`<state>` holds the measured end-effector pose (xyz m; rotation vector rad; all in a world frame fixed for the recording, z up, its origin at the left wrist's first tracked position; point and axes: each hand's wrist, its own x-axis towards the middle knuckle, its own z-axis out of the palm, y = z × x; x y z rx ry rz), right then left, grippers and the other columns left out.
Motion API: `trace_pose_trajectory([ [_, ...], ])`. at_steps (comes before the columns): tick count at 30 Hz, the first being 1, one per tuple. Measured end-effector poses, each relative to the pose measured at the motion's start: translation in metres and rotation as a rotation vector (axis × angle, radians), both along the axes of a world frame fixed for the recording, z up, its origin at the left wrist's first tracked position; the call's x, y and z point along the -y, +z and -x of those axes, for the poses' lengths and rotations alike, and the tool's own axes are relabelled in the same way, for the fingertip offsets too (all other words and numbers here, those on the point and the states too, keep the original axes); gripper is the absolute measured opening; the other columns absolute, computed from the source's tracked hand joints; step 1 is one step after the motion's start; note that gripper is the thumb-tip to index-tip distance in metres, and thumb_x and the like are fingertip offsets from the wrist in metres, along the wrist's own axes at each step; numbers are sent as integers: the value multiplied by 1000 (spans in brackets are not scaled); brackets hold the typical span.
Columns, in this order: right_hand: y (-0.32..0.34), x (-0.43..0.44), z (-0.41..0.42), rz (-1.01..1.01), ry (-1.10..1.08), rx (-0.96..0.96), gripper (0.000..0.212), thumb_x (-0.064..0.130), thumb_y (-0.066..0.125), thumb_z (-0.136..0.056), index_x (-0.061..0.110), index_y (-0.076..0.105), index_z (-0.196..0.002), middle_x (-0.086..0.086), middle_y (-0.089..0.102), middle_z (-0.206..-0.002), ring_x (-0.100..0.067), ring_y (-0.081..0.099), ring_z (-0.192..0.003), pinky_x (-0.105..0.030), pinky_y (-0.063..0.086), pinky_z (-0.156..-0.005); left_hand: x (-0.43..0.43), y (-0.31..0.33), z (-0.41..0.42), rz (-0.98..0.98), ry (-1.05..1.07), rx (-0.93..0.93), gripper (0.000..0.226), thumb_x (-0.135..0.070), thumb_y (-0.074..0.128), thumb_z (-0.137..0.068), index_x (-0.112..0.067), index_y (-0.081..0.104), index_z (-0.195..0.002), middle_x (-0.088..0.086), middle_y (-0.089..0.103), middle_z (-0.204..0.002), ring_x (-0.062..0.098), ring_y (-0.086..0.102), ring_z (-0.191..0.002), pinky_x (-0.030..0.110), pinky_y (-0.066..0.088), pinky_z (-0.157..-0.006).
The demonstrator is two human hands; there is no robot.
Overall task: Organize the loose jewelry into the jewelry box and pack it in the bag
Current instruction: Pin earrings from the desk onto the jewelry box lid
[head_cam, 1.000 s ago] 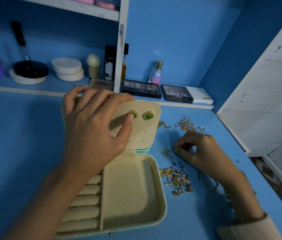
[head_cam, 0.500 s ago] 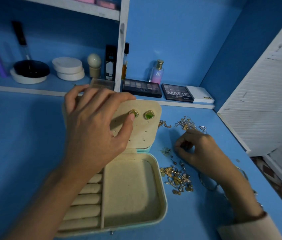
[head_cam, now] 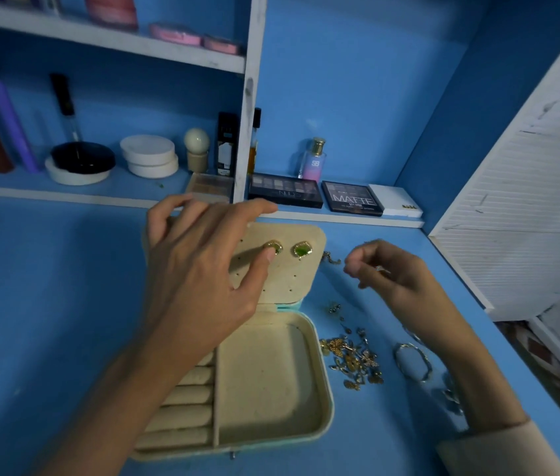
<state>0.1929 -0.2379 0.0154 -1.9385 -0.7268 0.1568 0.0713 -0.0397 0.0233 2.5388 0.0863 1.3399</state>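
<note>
1. Under the left hand [head_cam: 203, 280], the jewelry box [head_cam: 271, 383] lies open on the table [head_cam: 48, 304] with its lid panel [head_cam: 289, 280] tilted back. This grip is spread apart, with the fingers draped over the panel's far edge. The thumb [head_cam: 268, 257] presses on one green earring [head_cam: 274, 248], and a second green earring [head_cam: 302, 250] sits just beyond the thumb tip.
2. That hold probably steadies the panel and keeps the stud seated in its hole.
3. Right of the panel, the right hand [head_cam: 385, 280] hangs above the table. Its grip is pinched together on a small silvery piece [head_cam: 380, 269], too blurred to name. It may be a backing or another stud meant for the panel.
4. Below the right grip, toward the wrist, the loose jewelry [head_cam: 354, 362] lies heaped on the table beside the box, with a bangle [head_cam: 412, 362] just past it. Most of the sorting looks undone, and no bag is in view.
5. Half a second ago the right grip was down on the table, picking among the scattered pieces. Now it is lifted and closer to the panel. The left hand has barely shifted, and its thumb is on the same earring.
</note>
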Motion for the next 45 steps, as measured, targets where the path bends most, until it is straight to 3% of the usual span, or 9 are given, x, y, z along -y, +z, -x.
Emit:
trace_pose_trajectory([
  [5, 40, -23, 11, -100, 228, -115, 7, 17, 60, -88, 10, 62, -87, -4, 64, -80, -11, 57, -75, -19, 46, -69, 9, -1, 22, -40, -23, 66, 30, -29, 72, -78, -21, 59, -104, -8, 69, -83, 10, 52, -82, 29, 27, -91],
  [9, 61, -39, 20, 31, 463, -184, 5, 14, 61, -85, 11, 64, -84, -1, 64, -76, -12, 58, -73, -22, 47, -71, 16, -9, 39, -118, -14, 101, 10, -29, 70, -84, -22, 64, -87, -9, 67, -74, 12, 56, -73, 30, 30, -92],
  [12, 68, -45, 26, 184, 580, -211, 6, 7, 59, -87, 9, 65, -85, 0, 65, -76, -11, 58, -71, -21, 47, -70, 18, -15, 45, -134, 11, 113, 14, -27, 70, -86, -20, 67, -73, -9, 62, -67, 15, 58, -63, 29, 30, -93],
  [18, 69, -45, 28, 299, 609, -227, 5, 8, 63, -85, 9, 67, -87, 3, 66, -77, -8, 58, -73, -18, 45, -71, 17, -19, 46, -108, 3, 149, 11, -24, 72, -83, -21, 68, -72, -10, 61, -65, 15, 58, -62, 29, 31, -94],
  [25, 67, -46, 26, 313, 609, -232, 7, 17, 64, -82, 14, 70, -86, 1, 67, -80, -9, 59, -76, -19, 45, -72, 16, -20, 45, -94, -11, 156, 10, -22, 74, -81, -22, 67, -73, -10, 61, -65, 14, 58, -62, 31, 31, -96],
  [35, 65, -45, 28, 295, 633, -227, 5, 13, 66, -83, 9, 69, -86, 4, 67, -78, -6, 58, -73, -15, 44, -70, 16, -20, 45, -91, -1, 151, 8, -22, 75, -78, -22, 68, -74, -11, 60, -66, 12, 55, -64, 31, 31, -98],
  [41, 66, -46, 28, 361, 653, -144, 9, 20, 66, -82, 16, 72, -87, -4, 66, -84, -13, 58, -76, -24, 45, -70, 16, -21, 45, -110, 8, 158, 9, -23, 74, -81, -22, 68, -73, -10, 58, -65, 13, 54, -63, 32, 31, -99],
  [45, 75, -49, 26, 414, 704, -144, 9, 11, 65, -84, 12, 70, -91, -11, 68, -86, -17, 60, -77, -26, 47, -71, 16, -21, 45, -111, 9, 163, 9, -23, 73, -81, -22, 68, -74, -10, 58, -65, 13, 52, -64, 32, 32, -99],
])
